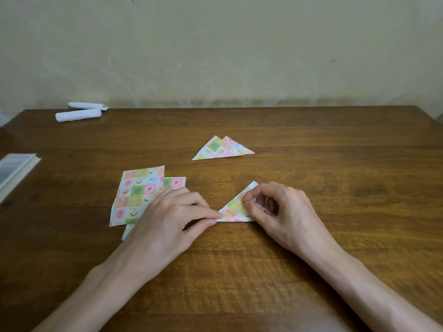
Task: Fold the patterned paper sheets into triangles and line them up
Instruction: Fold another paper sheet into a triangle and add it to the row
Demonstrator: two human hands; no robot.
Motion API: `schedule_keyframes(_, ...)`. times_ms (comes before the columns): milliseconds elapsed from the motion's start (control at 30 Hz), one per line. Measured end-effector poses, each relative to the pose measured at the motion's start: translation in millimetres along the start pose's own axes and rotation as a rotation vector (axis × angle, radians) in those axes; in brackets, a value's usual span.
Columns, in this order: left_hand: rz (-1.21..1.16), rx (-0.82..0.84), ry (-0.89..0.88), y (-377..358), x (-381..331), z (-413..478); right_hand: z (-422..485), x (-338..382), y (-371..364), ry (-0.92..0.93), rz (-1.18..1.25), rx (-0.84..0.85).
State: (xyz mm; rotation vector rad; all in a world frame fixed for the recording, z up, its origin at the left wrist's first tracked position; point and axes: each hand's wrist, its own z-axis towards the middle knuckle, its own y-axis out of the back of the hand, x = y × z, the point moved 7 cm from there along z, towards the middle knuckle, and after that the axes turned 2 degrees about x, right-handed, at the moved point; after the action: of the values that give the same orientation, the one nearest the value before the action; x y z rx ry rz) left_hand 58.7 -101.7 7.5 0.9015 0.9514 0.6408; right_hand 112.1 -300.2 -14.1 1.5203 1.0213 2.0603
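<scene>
A dark brown wooden table (pixel 335 140) with streaky grain stands against a plain pale cream wall (pixel 215 44), scuffed near its base, under soft even light, with two white rolls (pixel 78 115) at its far left corner and a book (pixel 14 168) at its left edge.

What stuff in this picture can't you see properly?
Head view:
Half-folded triangle: its right part is hidden under the right hand.
Flat sheets: the left hand covers one corner, so their count is unclear.
Book: cut off by the left edge.
White rolls: too small to identify.
Finished triangles: front one overlaps the back one.
</scene>
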Motion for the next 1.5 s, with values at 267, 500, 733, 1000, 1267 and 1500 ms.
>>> schedule_keyframes(267,0.042,0.004,-0.029,1.3,-3.1,-1.2,-1.0,-0.8,1.1,-0.009,0.006,0.002)
schedule_keyframes(500,0.051,-0.004,-0.041,0.3,-0.6,-1.7,-0.9,0.2,1.2,-0.009,0.011,-0.005)
schedule_keyframes(733,0.025,0.013,-0.033,3.8,1.9,-2.7,-0.7,0.1,1.2,-0.010,0.006,-0.002)
schedule_keyframes(1000,0.064,0.047,-0.072,5.0,4.6,-5.0,-1.3,0.2,1.7,-0.013,0.012,-0.007)
schedule_keyframes(1267,0.080,0.128,-0.077,2.8,4.9,-7.8,-1.7,1.9,3.3,-0.013,0.011,-0.015)
schedule_keyframes(1500,0.110,0.129,-0.068,2.3,2.9,-8.8,-2.1,2.4,2.9,-0.014,0.018,-0.013)
